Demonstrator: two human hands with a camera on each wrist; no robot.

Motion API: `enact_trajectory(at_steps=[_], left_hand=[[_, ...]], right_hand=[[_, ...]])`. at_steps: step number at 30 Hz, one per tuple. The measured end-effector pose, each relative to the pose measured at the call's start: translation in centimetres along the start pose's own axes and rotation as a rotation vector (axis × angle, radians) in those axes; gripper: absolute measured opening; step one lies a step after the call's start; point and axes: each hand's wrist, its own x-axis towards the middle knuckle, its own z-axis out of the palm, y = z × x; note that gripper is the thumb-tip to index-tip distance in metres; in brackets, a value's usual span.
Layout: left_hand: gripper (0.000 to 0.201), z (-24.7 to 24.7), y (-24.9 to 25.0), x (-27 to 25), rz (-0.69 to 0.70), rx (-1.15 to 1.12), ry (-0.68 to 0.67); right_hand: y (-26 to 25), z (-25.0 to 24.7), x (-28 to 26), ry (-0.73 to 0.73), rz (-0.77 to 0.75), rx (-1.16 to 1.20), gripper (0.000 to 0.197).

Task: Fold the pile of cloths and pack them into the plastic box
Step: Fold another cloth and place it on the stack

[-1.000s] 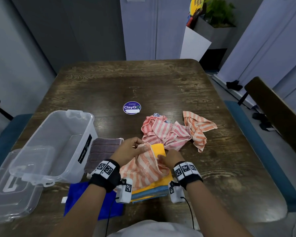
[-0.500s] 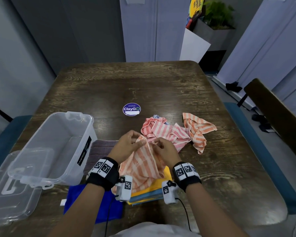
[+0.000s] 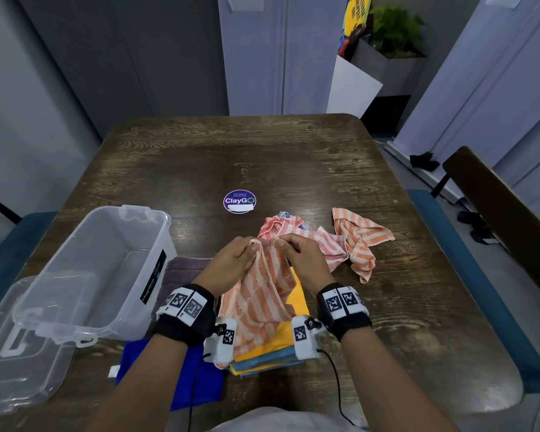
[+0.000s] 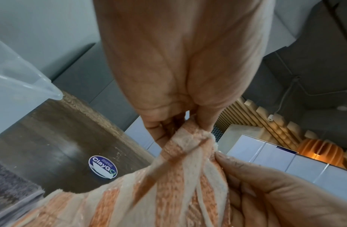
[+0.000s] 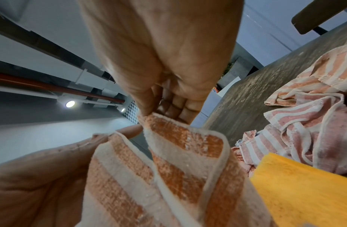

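On the head view I have the left hand (image 3: 231, 265) and the right hand (image 3: 303, 260) close together above the worktop (image 3: 262, 157). Each pinches the top edge of the orange striped cloth (image 3: 262, 299), which drapes down onto the folded stack (image 3: 278, 347) of yellow and blue cloths at the near edge.

The left wrist view gives me what the head view hides: thumb and fingers clamped on a bunched corner. The right wrist view shows the other corner nipped under the thumb, its hem curled over.

Only the head view takes in the whole plastic box (image 3: 144, 211), uncovered at the left with its lid (image 3: 16, 378) lying beside it. The unfolded pile (image 3: 325, 244) is just beyond the hands.
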Motion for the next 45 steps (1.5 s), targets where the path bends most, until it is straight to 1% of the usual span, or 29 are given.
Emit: enact_trajectory(at_steps=[2,3,4,5,7,9,11,13,16,19,22,24,26,27,29,30,31,34,36,39,41,42,43,45], left_hand=[[0.019,-0.1,0.4,0.0,0.022,-0.048,0.015],[0.01,-0.2,0.4,0.2,0.023,-0.075,0.047],[0.007,-0.3,0.7,0.2,0.016,-0.094,0.087],[0.012,-0.5,0.9,0.3,0.011,-0.106,0.119],[0.015,-0.6,1.3,0.5,0.007,-0.12,0.102],[0.013,-0.7,1.7,0.4,0.016,-0.136,0.054],[0.009,-0.7,1.9,0.5,0.019,-0.12,0.059],[0.008,-0.8,2.1,0.6,0.009,-0.096,0.088],[0.017,-0.7,2.5,0.8,-0.007,-0.051,0.122],[0.008,-0.6,2.7,1.0,0.017,-0.026,0.157],[0.006,-0.8,3.2,1.3,0.051,0.006,0.272],[0.005,-1.3,4.1,1.5,0.084,0.02,0.334],[0.005,-2.2,5.2,1.8,0.144,0.039,0.387],[0.004,-2.7,5.8,1.8,0.177,0.044,0.416],[0.003,-3.8,6.9,1.8,0.227,0.055,0.492],[0.005,-4.5,7.3,1.9,0.241,0.064,0.538],[0.007,-5.2,7.4,2.0,0.248,0.077,0.591],[0.012,-7.7,7.3,2.4,0.249,0.177,0.753],[0.012,-8.6,7.1,2.5,0.258,0.21,0.815],[0.015,-8.8,7.4,2.4,0.22,0.154,0.852],[0.02,-8.5,8.0,2.4,0.194,0.107,0.886],[0.022,-8.5,8.3,2.4,0.189,0.082,0.906],[0.022,-8.5,8.6,2.5,0.185,0.06,0.923],[0.022,-8.5,9.1,2.7,0.186,0.037,0.936]], right_hand=[[-0.1,0.1,0.0,-0.002,0.0,0.002,0.019],[-0.3,0.1,-0.1,-0.004,0.001,0.009,0.018],[-0.5,0.1,-0.1,-0.005,0.004,0.024,0.018],[-0.9,0.1,-0.2,-0.007,0.002,0.046,0.017],[-1.6,0.2,-0.4,-0.022,-0.016,0.088,0.018],[-2.0,0.2,-0.4,-0.046,-0.027,0.115,0.017],[-2.1,0.2,-0.2,-0.08,-0.044,0.127,0.016],[-2.1,0.2,-0.2,-0.101,-0.057,0.108,0.016],[-2.5,0.2,-0.3,-0.109,-0.065,0.1,0.016],[-3.2,0.3,-0.4,-0.113,-0.069,0.119,0.014],[-3.9,0.3,-0.2,-0.099,-0.057,0.122,0.008],[-4.0,0.2,0.2,-0.091,-0.074,-0.055,0.012],[-4.1,0.0,0.6,-0.095,-0.076,-0.334,0.014],[-3.9,-0.1,0.9,-0.079,-0.066,-0.452,0.019],[-3.7,-0.7,1.1,-0.046,-0.032,-0.576,0.034],[-3.4,-1.1,1.2,-0.055,-0.021,-0.606,0.036],[-3.4,-1.6,1.3,-0.096,-0.005,-0.61,0.035],[-3.5,-2.9,1.4,-0.276,0.083,-0.486,0.016],[-4.1,-3.7,1.7,-0.346,0.099,-0.389,0.012],[-5.7,-4.4,1.6,-0.328,0.037,-0.225,0.019],[-6.8,-4.4,0.9,-0.314,0.012,-0.023,0.034],[-7.0,-4.3,0.6,-0.333,-0.014,0.064,0.04],[-7.0,-4.0,0.4,-0.359,-0.056,0.076,0.042],[-6.7,-2.7,0.4,-0.405,-0.127,-0.013,0.051]])
